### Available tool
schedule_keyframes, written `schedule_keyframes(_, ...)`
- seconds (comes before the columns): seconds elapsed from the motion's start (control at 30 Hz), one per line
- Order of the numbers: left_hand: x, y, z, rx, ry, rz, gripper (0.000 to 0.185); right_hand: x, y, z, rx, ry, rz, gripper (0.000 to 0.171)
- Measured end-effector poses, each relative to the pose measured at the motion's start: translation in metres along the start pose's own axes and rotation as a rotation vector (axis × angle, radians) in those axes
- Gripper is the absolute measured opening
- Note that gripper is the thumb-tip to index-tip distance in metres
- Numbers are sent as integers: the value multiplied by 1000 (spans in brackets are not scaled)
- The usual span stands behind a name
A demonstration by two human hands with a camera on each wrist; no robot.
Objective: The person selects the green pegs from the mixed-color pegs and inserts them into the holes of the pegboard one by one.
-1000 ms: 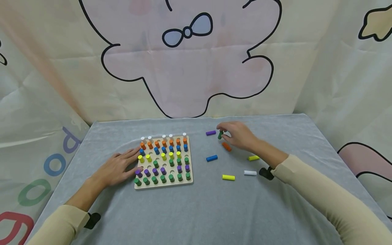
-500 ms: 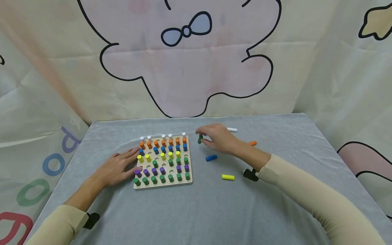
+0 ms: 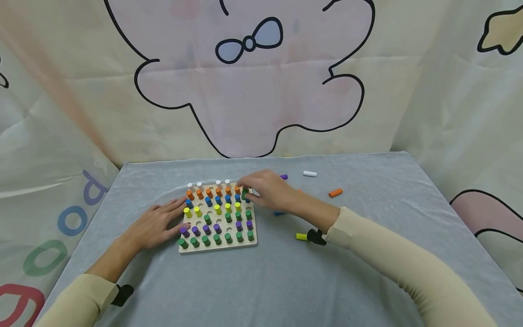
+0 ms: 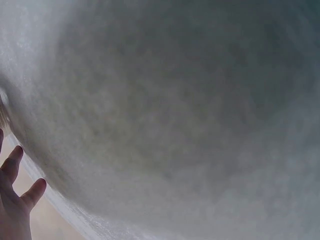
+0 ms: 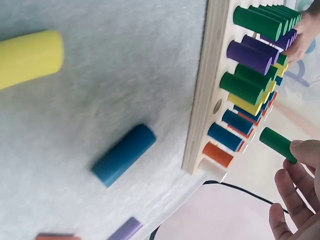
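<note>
A pale wooden pegboard (image 3: pixel 218 249) carries rows of upright green, purple, yellow, blue, orange and white pegs. My left hand (image 3: pixel 155 225) lies along its left side with fingers spread and fingertips at the edge. Only part of that left hand (image 4: pixel 17 200) shows in the left wrist view. With thumb and fingers, my right hand (image 3: pixel 271 188) pinches a green peg (image 5: pixel 276 142) over the board's far right corner. The right wrist view shows this peg tilted, apart from the standing pegs, its lower end free. From the head, the hand covers some orange, blue and white pegs there.
Right of the board, loose pegs lie on the grey cloth (image 3: pixel 253 290): white (image 3: pixel 309 174), orange (image 3: pixel 335 193), purple (image 3: pixel 283 176), yellow (image 3: pixel 301 236) and blue (image 5: pixel 125 155). My right forearm hides others. A patterned curtain (image 3: pixel 253 100) hangs behind the table.
My right hand has carried the green peg leftward from among the loose pegs to over the board's far right corner. The left hand has stayed at the board's left side.
</note>
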State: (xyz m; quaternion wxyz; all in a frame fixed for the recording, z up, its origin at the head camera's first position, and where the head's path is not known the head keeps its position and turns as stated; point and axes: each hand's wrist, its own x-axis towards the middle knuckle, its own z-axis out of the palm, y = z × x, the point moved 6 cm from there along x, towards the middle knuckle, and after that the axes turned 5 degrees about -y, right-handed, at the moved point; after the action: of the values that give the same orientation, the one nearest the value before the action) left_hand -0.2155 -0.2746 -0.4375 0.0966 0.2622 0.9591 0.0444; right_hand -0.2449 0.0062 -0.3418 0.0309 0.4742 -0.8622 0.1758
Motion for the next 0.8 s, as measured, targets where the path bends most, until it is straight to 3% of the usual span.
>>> schedule_keyframes(0.37,0,0,1,-7,6,-1,74,13,-18,9,2,-12,-37,31)
schedule_keyframes(0.8,0,1,0,-1,14,10,73,28,-36,32,-3,-108,16,33)
